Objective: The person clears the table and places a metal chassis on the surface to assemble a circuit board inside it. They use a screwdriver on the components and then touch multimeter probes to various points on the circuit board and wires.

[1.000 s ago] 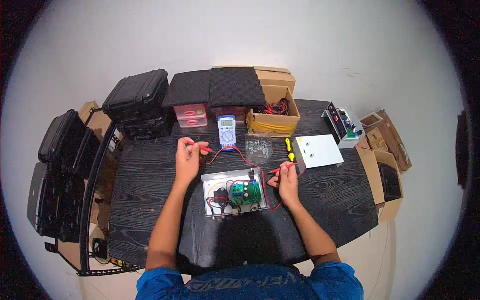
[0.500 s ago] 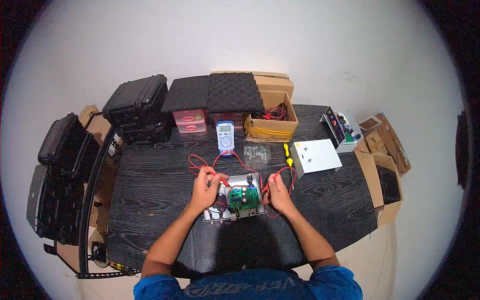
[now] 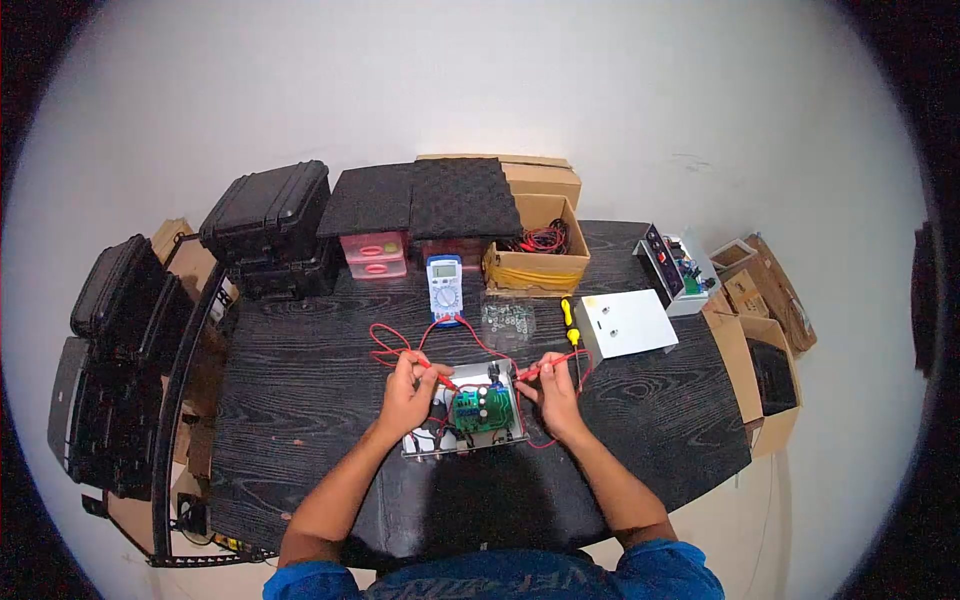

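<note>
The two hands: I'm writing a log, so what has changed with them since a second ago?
The left hand has moved right and nearer the person, bringing its red probe toward the green board. The right hand has shifted slightly left, its own red probe now near the open case's right edge. Neither hand let go of its probe. The multimeter and white box stayed put.

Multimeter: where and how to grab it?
Probably from above, thumb and fingers on the long sides of the multimeter, midway along: the body is long and narrow, and the red leads exit its near end, so avoid that.
</note>
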